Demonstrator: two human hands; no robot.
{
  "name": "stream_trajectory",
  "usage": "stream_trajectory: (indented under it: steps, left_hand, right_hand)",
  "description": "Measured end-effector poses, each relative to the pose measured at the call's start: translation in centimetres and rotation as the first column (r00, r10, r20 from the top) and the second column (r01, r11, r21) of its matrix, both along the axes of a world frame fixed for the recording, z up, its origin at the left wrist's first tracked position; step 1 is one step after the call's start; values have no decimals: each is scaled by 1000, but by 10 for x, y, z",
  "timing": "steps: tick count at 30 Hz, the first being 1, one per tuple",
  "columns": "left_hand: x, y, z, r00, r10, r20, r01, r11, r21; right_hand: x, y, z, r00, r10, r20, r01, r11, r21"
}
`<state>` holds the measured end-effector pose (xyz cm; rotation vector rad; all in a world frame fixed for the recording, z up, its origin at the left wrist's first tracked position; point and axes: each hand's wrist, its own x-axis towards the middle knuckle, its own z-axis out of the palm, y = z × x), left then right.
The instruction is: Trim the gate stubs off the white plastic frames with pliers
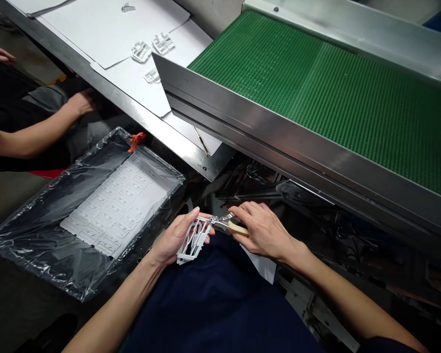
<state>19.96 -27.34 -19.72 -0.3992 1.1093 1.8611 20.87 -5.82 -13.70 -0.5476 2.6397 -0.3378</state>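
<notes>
My left hand (174,238) gripped the white plastic frame (193,241) over my lap; my right hand (262,230) clenched the cutters (226,224) at its upper edge. A skewed bite risked cracking the part.

A green belt (316,93) with shiny metal sides (264,132) runs far above the hands. A metal table (106,88) with white sheets (110,29) sits up to the left. The floor (11,196) beside it looks dark and grey.
</notes>
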Motion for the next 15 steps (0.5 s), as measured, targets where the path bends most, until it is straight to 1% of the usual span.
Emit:
stream_trajectory:
  steps: [5, 10, 15]
  left_hand:
    - [-2, -1, 0, 1000, -18, -23, 18, 1000, 12]
    - [-4, 0, 1, 1000, -22, -13, 23, 1000, 10]
    - [-4, 0, 2, 1000, -26, -16, 26, 1000, 12]
  right_hand:
    - [-2, 3, 0, 999, 50, -11, -50, 999, 18]
    - [-2, 7, -5, 997, 66, -31, -67, 998, -11]
    - [-3, 8, -7, 996, 84, -36, -85, 996, -13]
